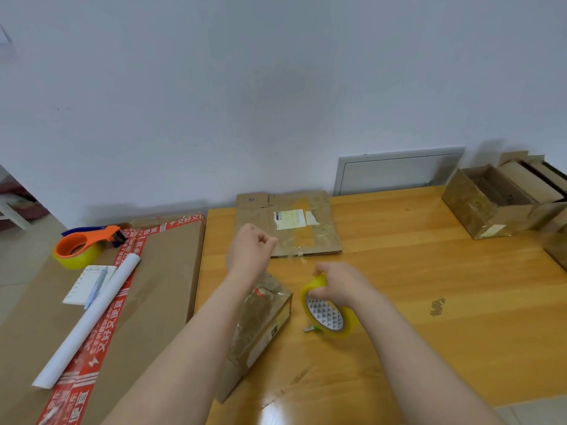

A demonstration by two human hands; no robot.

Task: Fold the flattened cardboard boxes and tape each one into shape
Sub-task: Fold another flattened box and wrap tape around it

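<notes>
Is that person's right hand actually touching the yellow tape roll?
Touching. The head view shows the right hand with its fingers curled over the top of the tape roll.

Your folded box (264, 320), glossy with clear tape, lies slantwise nearest you. Just right of it, your yellowish roll (326, 315) is tilted on edge, gripped from above by your right hand (337, 283). A flat, labelled box (294, 228) lies farther back.
</notes>
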